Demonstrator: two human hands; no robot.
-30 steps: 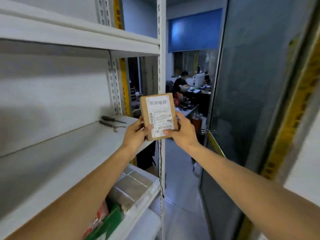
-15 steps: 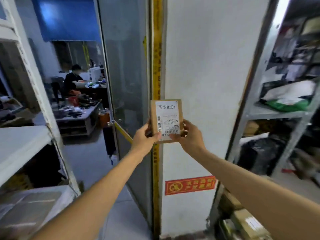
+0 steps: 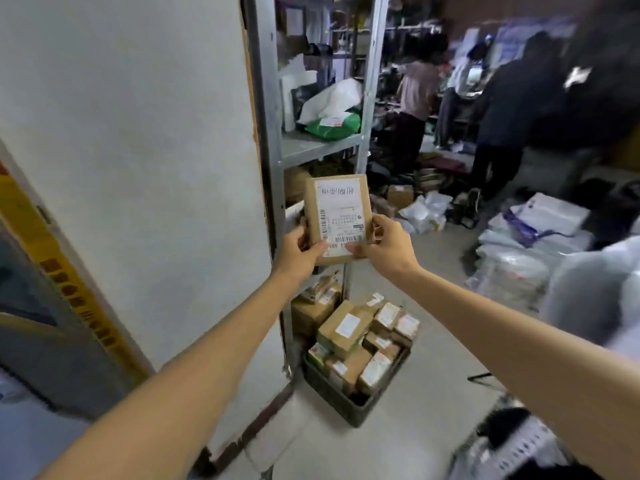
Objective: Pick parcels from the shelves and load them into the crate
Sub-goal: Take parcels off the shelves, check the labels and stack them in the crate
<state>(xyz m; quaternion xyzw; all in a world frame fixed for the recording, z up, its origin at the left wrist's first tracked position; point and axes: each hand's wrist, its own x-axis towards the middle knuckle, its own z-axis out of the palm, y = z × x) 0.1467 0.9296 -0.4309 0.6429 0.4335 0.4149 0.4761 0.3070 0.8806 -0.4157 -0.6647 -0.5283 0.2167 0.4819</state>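
Parcel material: flat rectangular parcel (image 3: 337,216) of plain brown cardboard; white printed label across most of the facing side; print blurred, not legible.
Left hand: left hand (image 3: 298,252) grips the lower left corner, thumb on the label face, fingers curled behind.
Right hand: right hand (image 3: 388,245) grips the lower right corner likewise, thumb on the front.
Parcel location: held in the air at arm's length, in front of the grey metal shelf rack (image 3: 266,133); above the crate in the picture and well apart from it.
Orientation: long axis upright, top leaning slightly left; label faces the camera; barcode end lowest, at the thumbs.
Crate: dark, ribbed plastic crate (image 3: 329,393) on the pale smooth floor (image 3: 398,445) at the foot of the rack; heaped with small brown boxes (image 3: 346,327) bearing white labels.
Surroundings: matt white wall panel (image 3: 138,133) at left; glossy green bag (image 3: 332,124) on a rack shelf; soft white poly bags (image 3: 519,244) piled at right; blurred people (image 3: 502,109) beyond.
Change since half a second ago: view has swung right; crate and rack now in sight; two-handed grip and upright hold unchanged.
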